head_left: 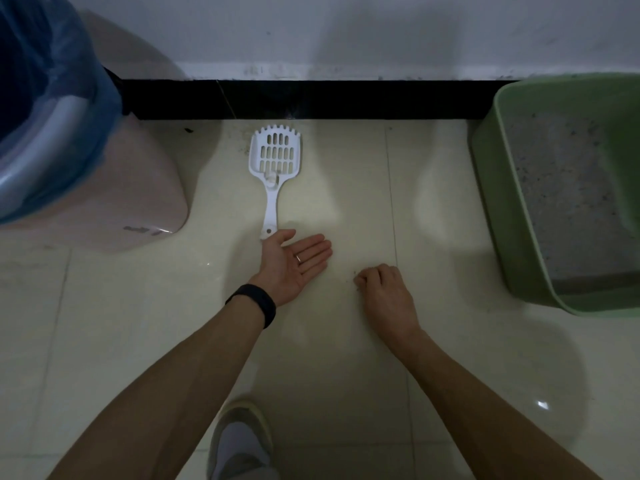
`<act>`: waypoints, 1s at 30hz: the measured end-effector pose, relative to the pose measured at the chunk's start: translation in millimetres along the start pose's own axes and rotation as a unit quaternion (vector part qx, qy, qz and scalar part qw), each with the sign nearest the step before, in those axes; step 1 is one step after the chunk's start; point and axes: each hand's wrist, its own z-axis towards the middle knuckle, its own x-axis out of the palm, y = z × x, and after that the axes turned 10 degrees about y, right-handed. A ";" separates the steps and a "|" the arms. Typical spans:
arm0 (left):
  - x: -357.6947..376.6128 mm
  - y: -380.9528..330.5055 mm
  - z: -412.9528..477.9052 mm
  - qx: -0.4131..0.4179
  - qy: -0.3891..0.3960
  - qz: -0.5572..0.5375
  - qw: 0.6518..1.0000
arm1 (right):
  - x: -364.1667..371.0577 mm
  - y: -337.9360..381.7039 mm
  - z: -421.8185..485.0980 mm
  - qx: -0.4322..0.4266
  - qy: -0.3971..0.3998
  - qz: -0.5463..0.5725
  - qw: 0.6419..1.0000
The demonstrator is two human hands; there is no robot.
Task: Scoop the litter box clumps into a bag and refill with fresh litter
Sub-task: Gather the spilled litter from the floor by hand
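A white slotted litter scoop (275, 157) lies flat on the tiled floor, head toward the wall. My left hand (294, 263) lies palm up with straight fingers just below the scoop's handle end, its thumb beside the handle tip, holding nothing. My right hand (384, 292) is knuckles up on the floor to the right, fingers curled, fingertips down beside a few dark specks; I see nothing held in it. The green litter box (498, 188) stands at the right with grey litter (568, 202) inside. A blue bag (45, 116) lines a pink bin (145, 188) at the left.
A black baseboard (311, 98) runs along the white wall behind the scoop. My shoe (239, 441) is on the floor at the bottom centre. Dark crumbs lie scattered near the scoop head and the wall. Bare tiles stretch between the bin and the litter box.
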 end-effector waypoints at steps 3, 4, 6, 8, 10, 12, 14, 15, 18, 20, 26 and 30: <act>-0.2 3.6 -0.7 -0.007 0.002 0.003 1.000 | -6.3 7.5 3.3 -0.048 0.011 -0.053 0.997; 1.0 5.4 -0.3 -0.011 0.004 0.006 1.000 | -11.3 9.2 5.8 -0.045 0.035 -0.032 0.998; 4.0 8.7 0.2 -0.020 0.012 0.014 1.000 | -18.7 13.1 8.7 0.014 0.084 0.049 0.995; 7.8 10.9 1.2 -0.029 0.021 0.028 0.999 | -33.6 11.9 16.5 0.083 0.133 0.132 0.979; 10.9 12.0 1.9 -0.043 0.037 0.045 0.997 | -50.9 6.8 27.9 0.138 0.186 0.244 0.942; 13.9 12.1 1.9 -0.059 0.060 0.058 0.995 | -66.8 5.9 40.4 0.155 0.195 0.331 0.910; 17.4 11.7 1.5 -0.071 0.077 0.069 0.992 | -78.2 7.6 49.7 0.134 0.204 0.368 0.897; 19.3 11.5 1.2 -0.076 0.082 0.075 0.991 | -80.5 7.3 52.7 0.131 0.201 0.371 0.897; 23.7 10.1 1.0 -0.078 0.089 0.075 0.990 | -87.7 3.3 56.2 0.151 0.157 0.349 0.911; 23.3 7.9 1.6 -0.072 0.086 0.072 0.991 | -89.7 -2.8 55.9 0.175 0.130 0.351 0.910; 12.0 0.7 1.8 -0.038 0.041 0.058 0.997 | -70.0 -21.4 33.1 0.204 0.139 0.254 0.935; -4.1 -6.3 -0.8 -0.017 0.012 0.046 0.999 | -35.0 -22.7 2.9 0.076 0.161 0.096 0.979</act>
